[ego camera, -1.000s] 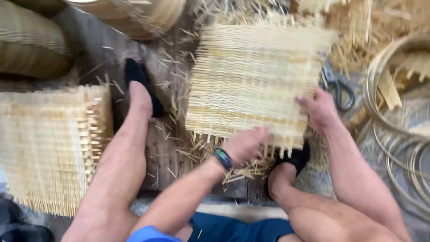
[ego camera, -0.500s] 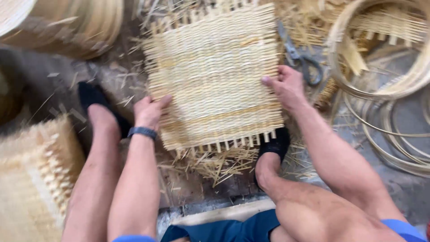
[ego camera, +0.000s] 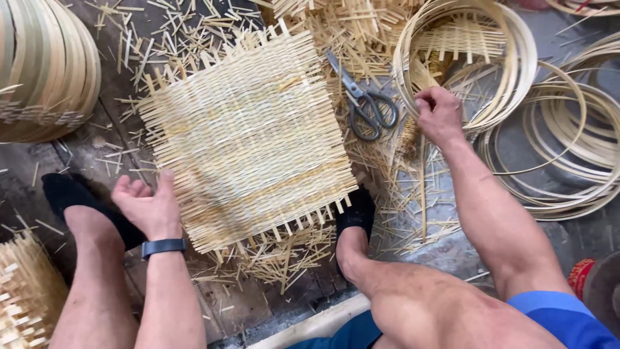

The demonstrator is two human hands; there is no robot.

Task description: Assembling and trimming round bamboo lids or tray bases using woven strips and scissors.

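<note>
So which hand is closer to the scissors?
The right hand is closer: it sits just right of the scissors, touching a bamboo hoop. The left hand is far off, at the lower left edge of the woven mat.

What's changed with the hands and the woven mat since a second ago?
The right hand let go of the woven mat and reached out to the bamboo hoops beside the scissors. The left hand slid from the mat's near edge to its left edge, open. The mat remains flat on the floor between the feet.
</note>
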